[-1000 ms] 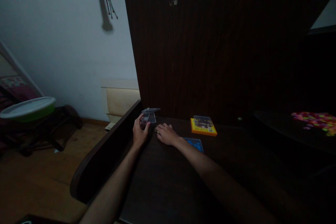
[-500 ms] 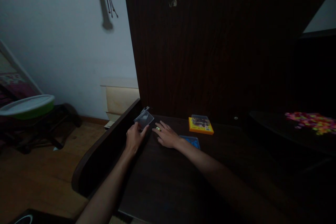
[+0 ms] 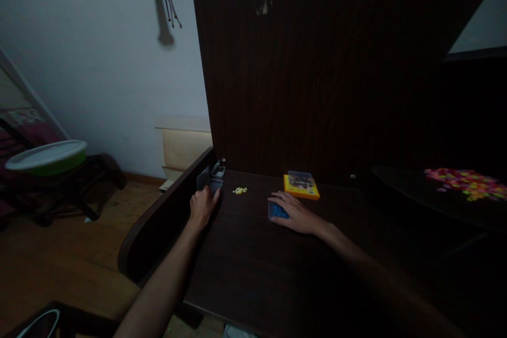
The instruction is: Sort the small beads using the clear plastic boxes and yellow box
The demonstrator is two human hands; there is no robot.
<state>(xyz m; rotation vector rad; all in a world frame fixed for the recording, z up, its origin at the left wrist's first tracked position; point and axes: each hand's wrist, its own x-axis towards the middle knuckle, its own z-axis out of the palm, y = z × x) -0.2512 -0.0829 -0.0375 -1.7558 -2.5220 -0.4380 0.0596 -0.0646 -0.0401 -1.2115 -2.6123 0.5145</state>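
Head view, dim light. Left hand [image 3: 203, 206] is at the far left corner of the dark wooden counter [image 3: 253, 264], fingers [image 3: 214, 195] pointing forward and touching the near edge of a small clear plastic box [image 3: 216, 185]. Too dark to tell whether they pinch it or just rest against it. The box sits right against the counter's raised left side rail [image 3: 166, 216], its lid [image 3: 203, 177] standing up beside it. A second tiny clear container [image 3: 218, 171] is just behind it, at the back corner. A small heap of yellow pieces [image 3: 240, 190] lies on the counter just right of the box, apart from both hands. Right hand [image 3: 296, 214] lies palm down over a blue case [image 3: 276, 212], fingers loosely apart and laid flat across it, only the case's left end showing. An orange box with clear lid [image 3: 301, 185] is just behind the right hand, near the dark back panel [image 3: 317, 74]. Multicoloured pile [image 3: 467, 182] is far right, well apart. Off the counter to the left: wooden floor [image 3: 59, 269], a green basin with white cover [image 3: 47, 156], a white wall [image 3: 79, 53].
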